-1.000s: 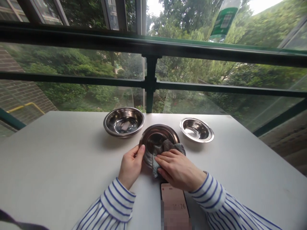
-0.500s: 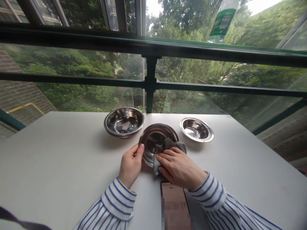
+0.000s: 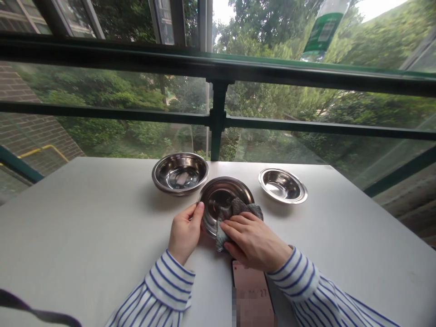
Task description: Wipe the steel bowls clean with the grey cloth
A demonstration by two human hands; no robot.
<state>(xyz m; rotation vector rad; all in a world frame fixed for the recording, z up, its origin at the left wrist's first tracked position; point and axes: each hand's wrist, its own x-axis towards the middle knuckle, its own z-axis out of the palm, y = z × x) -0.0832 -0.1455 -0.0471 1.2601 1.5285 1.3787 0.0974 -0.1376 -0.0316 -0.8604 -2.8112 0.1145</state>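
Note:
A shiny steel bowl (image 3: 213, 193) is tilted toward me at the middle of the table. My left hand (image 3: 186, 231) pinches its left rim, thumb on the inner side and fingers behind. Over the bowl's lower right side lies a crumpled grey cloth (image 3: 242, 207). My right hand (image 3: 254, 238) grips this cloth and presses it against the rim and inside wall; part of the cloth hangs below the rim. Behind to the left stands another steel bowl (image 3: 161, 179), seemingly stacked, with a pale patch at its bottom. A smaller steel bowl (image 3: 294, 186) sits to the right.
A phone (image 3: 252, 281) lies on the white table (image 3: 102, 236) just below my right hand. Beyond the table's far edge runs a dark green railing (image 3: 136, 56) with glass panels. A bottle with a green label (image 3: 323, 32) stands on it. A dark strap (image 3: 37, 312) crosses the lower left.
My right hand and the cloth have shifted very slightly left on the bowl. My left hand keeps its hold on the rim. The whole view has moved a little.

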